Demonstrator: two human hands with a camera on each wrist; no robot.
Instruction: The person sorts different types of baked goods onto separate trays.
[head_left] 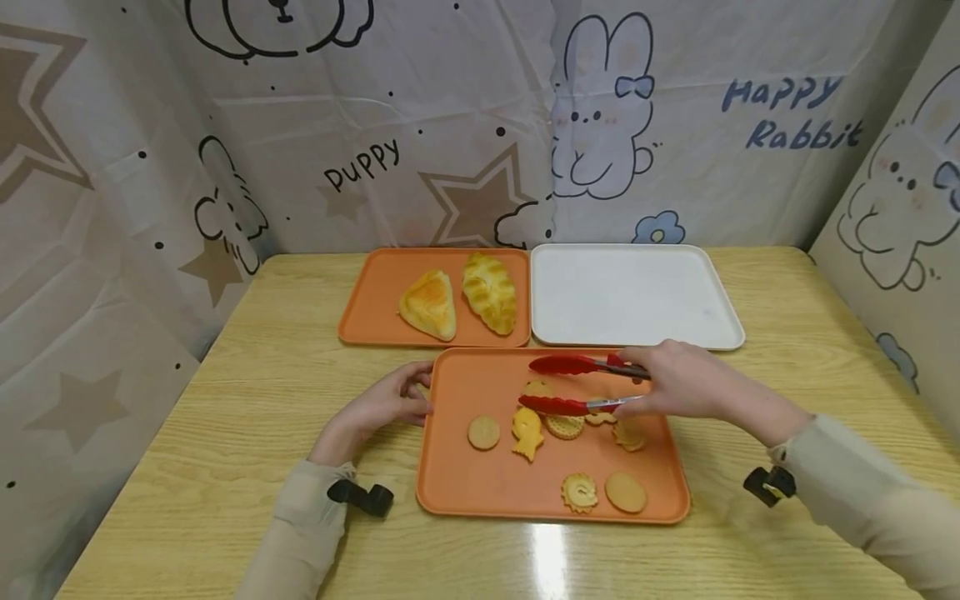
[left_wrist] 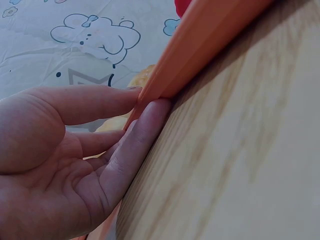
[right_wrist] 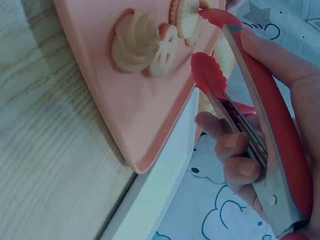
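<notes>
In the head view, my left hand [head_left: 378,404] holds the left rim of the front orange tray [head_left: 465,483], thumb and fingers at its edge in the left wrist view. My right hand [head_left: 686,382] grips red-tipped metal tongs [right_wrist: 270,135], their jaws spread apart above the tray's upper part. Just below the lower red tip lies a fish-shaped cookie [head_left: 528,435]. A round cookie [head_left: 483,432] sits left of it. Partly covered by the tongs is another cookie [head_left: 537,388]. A swirled cookie [right_wrist: 134,42] lies near the right side. The tongs hold nothing that I can see.
Behind stands a second orange tray [head_left: 375,300] with a triangular bread [head_left: 430,305] and a ridged bread roll [head_left: 489,294]. A white tray [head_left: 633,292] adjoins it on the right. An oval cookie [head_left: 626,492] and a scalloped cookie [head_left: 580,492] lie near the front rim.
</notes>
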